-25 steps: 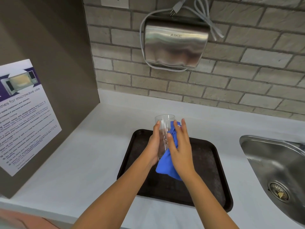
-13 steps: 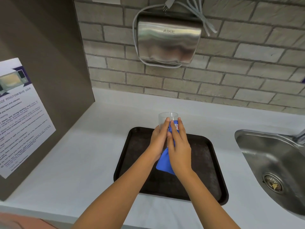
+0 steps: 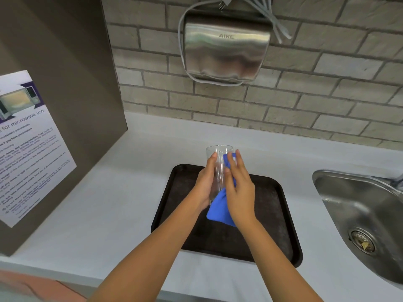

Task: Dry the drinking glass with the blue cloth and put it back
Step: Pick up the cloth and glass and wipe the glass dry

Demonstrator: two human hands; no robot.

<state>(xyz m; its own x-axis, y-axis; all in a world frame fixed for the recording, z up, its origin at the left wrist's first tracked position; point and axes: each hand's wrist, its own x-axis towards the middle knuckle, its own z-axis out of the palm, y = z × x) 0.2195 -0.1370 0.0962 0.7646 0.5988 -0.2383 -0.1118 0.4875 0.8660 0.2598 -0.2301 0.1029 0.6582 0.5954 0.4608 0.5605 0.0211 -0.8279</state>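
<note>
A clear drinking glass [image 3: 218, 164] stands upright between my hands, held above the black tray [image 3: 274, 214]. My left hand [image 3: 205, 186] wraps its left side and grips it. My right hand [image 3: 239, 188] presses the blue cloth [image 3: 220, 209] flat against the glass's right side. The cloth hangs down below the glass, and a small fold of it shows near the rim between my fingers. The lower part of the glass is hidden by my hands and the cloth.
A white counter [image 3: 109, 203] carries the tray. A steel sink [image 3: 366, 214] lies to the right. A steel hand dryer [image 3: 224, 46] hangs on the brick wall behind. A brown panel with a microwave notice [image 3: 28, 144] stands at the left.
My hands have stayed on the glass and cloth over the tray. My right hand has shifted slightly along the glass. The view has moved a little.
</note>
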